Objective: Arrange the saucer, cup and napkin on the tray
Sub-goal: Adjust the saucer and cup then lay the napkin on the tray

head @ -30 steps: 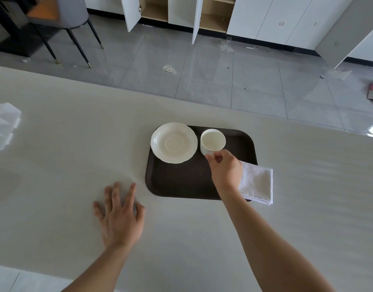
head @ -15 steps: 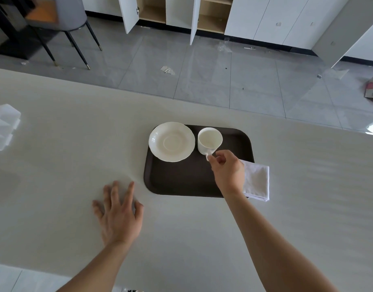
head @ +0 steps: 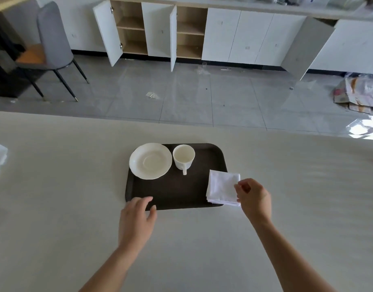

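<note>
tray (head: 177,194) sat on pale counter (head: 55,186) | grey tiled floor (head: 202,98) behind | left hand (head: 137,220) spread, nothing held | right hand (head: 254,200) fingers curled at napkin (head: 221,187) edge, grip can't be told

napkin (head: 222,187) corner under right hand (head: 254,198)

A dining or pantry room, seemingly part-furnished: a long pale counter (head: 55,207) faces a wall of white base cabinets (head: 240,36), several doors (head: 106,32) swung open on bare wooden shelves (head: 130,24). A grey upholstered chair (head: 50,45) stands on glossy grey floor tiles (head: 202,98), with scraps and crumpled wrapping (head: 358,93) lying about
</note>
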